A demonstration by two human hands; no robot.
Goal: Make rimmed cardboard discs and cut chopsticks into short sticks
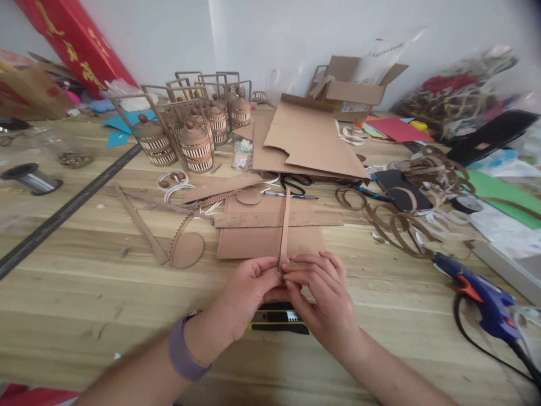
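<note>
A narrow cardboard strip (285, 225) points away from me, its near end pinched between the fingers of both hands. My left hand (257, 285) closes on it from the left, thumb and fingertips together. From the right, my right hand (319, 285) grips the same end, its outer fingers slightly raised. Under my wrists lies a yellow and black utility knife (279, 324), partly hidden. Beyond the hands are a flat cardboard sheet (240, 245) and a longer cardboard strip (313, 219) across it. A cardboard disc (188, 250) rests to the left beside a curved ridged strip (180, 225).
Several lidded cardboard baskets (196, 146) with tall handles stand at the back left. Large cardboard pieces (308, 135) and an open box (359, 93) are behind. On the right lie a blue glue gun (477, 293) and curled paper strips (393, 225). Scissors (296, 181) lie mid-table.
</note>
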